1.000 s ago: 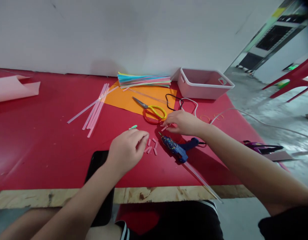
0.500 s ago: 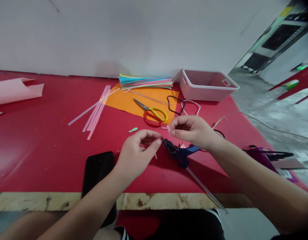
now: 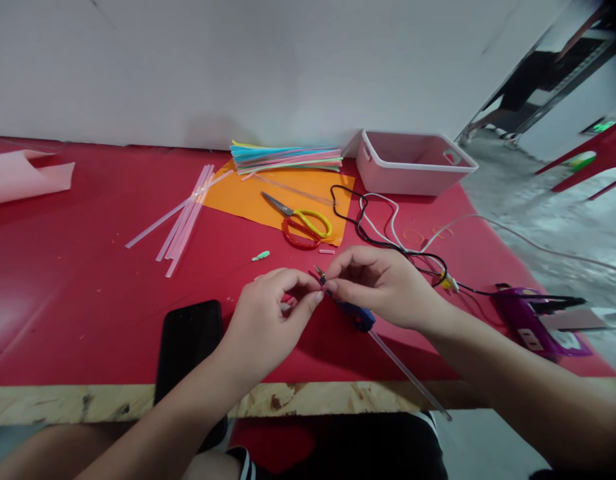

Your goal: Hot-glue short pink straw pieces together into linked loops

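My left hand (image 3: 273, 310) is closed in a pinch, with a short pink straw piece (image 3: 290, 303) partly showing inside its curled fingers. Close against its fingertips, my right hand (image 3: 383, 283) is pinched too; the small pink piece seen in it earlier is now hidden by the fingers. Under both hands lies a blue hot glue gun (image 3: 361, 316), its metal nozzle (image 3: 319, 272) poking up between the fingertips and a clear glue stick (image 3: 408, 372) sticking out of its back. Another short pink straw piece (image 3: 327, 251) rests on the red table just beyond.
Scissors (image 3: 303, 223) lie on orange paper (image 3: 228, 193) beside a bundle of coloured strips (image 3: 288, 159). Long pink straws (image 3: 188, 220) are at left, a black phone (image 3: 188, 340) near the front edge. A pink basket (image 3: 413, 180), cables (image 3: 388, 243) and a purple device (image 3: 528, 323) occupy the right.
My right hand has moved down and left, bringing its fingertips to those of my left hand over the glue gun's nozzle. The view has shifted slightly.
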Available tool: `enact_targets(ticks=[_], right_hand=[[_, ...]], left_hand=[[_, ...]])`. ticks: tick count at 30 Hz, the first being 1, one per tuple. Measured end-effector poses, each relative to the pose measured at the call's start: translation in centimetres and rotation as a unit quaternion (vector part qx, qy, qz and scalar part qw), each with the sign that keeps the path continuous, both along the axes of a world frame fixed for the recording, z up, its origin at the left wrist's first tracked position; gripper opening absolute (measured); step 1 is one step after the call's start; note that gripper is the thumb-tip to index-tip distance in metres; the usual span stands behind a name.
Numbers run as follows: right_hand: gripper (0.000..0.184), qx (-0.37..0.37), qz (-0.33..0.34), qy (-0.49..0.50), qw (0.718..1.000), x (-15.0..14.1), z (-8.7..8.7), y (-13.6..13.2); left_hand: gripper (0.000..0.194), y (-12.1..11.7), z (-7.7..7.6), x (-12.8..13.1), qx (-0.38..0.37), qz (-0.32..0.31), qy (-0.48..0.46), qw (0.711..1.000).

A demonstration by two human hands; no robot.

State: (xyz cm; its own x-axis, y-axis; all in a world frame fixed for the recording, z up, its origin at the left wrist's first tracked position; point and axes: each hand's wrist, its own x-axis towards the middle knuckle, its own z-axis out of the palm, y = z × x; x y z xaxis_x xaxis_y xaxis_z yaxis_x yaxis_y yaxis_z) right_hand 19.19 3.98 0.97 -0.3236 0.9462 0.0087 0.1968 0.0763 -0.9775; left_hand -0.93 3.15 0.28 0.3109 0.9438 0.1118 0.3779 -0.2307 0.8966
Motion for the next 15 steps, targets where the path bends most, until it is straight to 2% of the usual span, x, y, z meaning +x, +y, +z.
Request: enact_targets(ticks=[8,11,15], right_hand=[[0.005,0.129,-0.023,-0.055,0.990,-0.1,-1.1,-0.7],[0.006,0.157,-0.032,-0.077,0.984,0.2,-1.4,-0.7],[0.006,0.168,-0.048,-0.070,0.982,0.7,-1.7,-0.6]], left_hand=[[0.012,0.0,-0.8,0.3,0.055,-0.023,0.089,0.994],[0.013,-0.1,-1.0,0.3,0.070,-0.019,0.086,0.994],[0.009,-0.3,-1.0,0.3,0.054,-0.011,0.061,0.997]])
